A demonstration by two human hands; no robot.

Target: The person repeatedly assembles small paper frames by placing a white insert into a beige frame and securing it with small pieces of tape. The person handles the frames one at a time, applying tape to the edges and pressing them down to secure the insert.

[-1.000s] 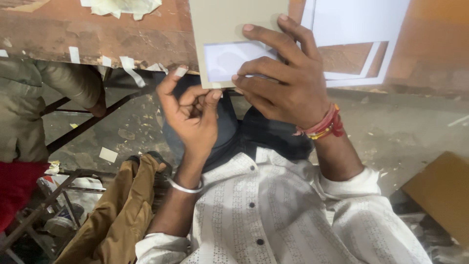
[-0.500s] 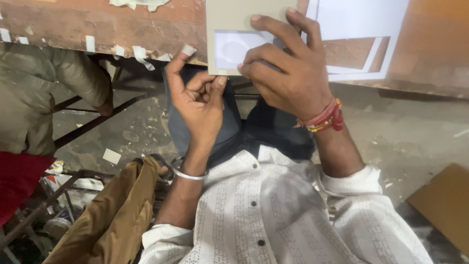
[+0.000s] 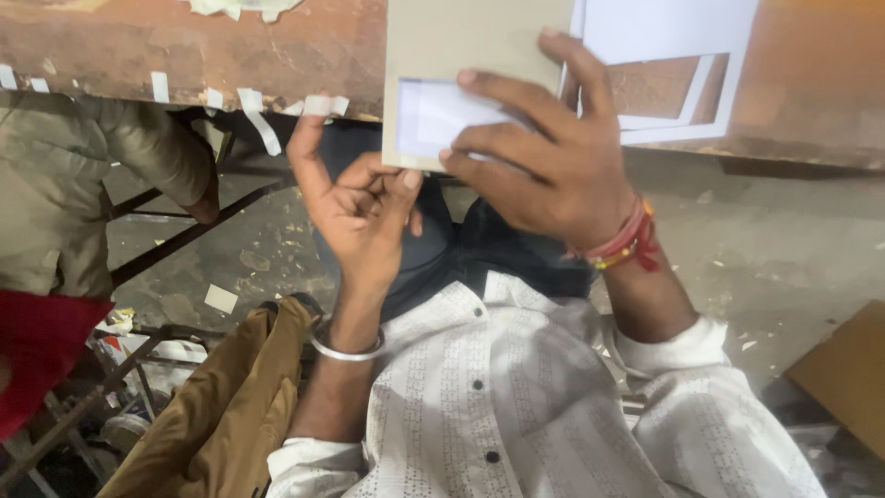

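Both hands sit a little lower in the view than half a second ago, and more of the bench [image 3: 166,46] top now shows above them. The right hand [image 3: 553,175] lies flat on a grey card [image 3: 461,46] at the near edge of the bench; its fingers [image 3: 502,88] are spread and press down on a small white paper [image 3: 438,115] that lies on the card. The left hand [image 3: 359,207] is just below this edge, beside the lower left corner of the card. Its fingers are curled inward, the thumb touches them, and the forefinger points up to a strip of white tape [image 3: 318,104] on the bench edge. I cannot tell if this hand holds something. More white tape strips [image 3: 253,115] hang along the same edge to the left. Another white sheet [image 3: 673,46] lies on the bench to the right of the card. At the far left a person in a beige sleeve [image 3: 111,157] stands near the bench.
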